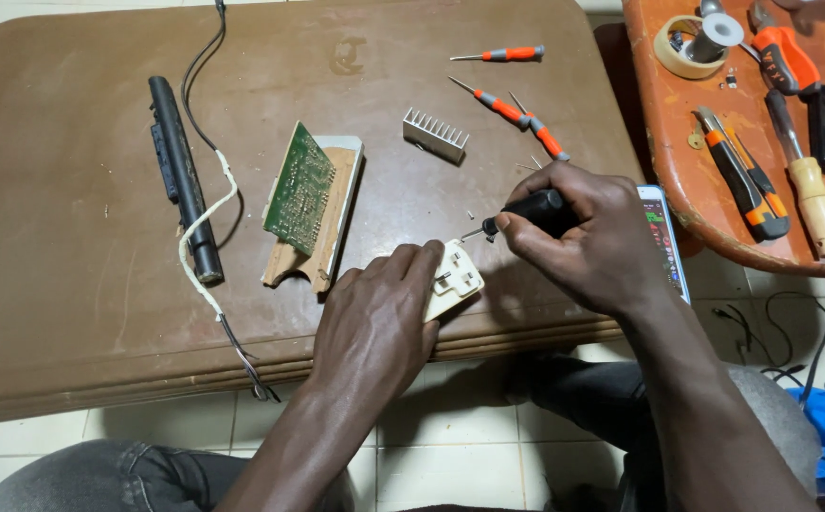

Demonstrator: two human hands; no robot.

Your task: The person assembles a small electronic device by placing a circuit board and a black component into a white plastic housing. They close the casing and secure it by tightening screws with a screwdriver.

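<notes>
Plug [454,280] looks small, light and hard; left hand [374,322] pinches its side, right hand [588,232] grips a screwdriver [526,213].

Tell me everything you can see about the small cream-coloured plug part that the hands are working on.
The cream plug part is a small, squarish plastic piece with metal pins standing on its upper face. It lies tilted at the near edge of the brown table. The left hand covers its left side and presses it down. The metal tip of a black-handled screwdriver, gripped by the right hand, points at its top edge. Its underside is hidden.
</notes>
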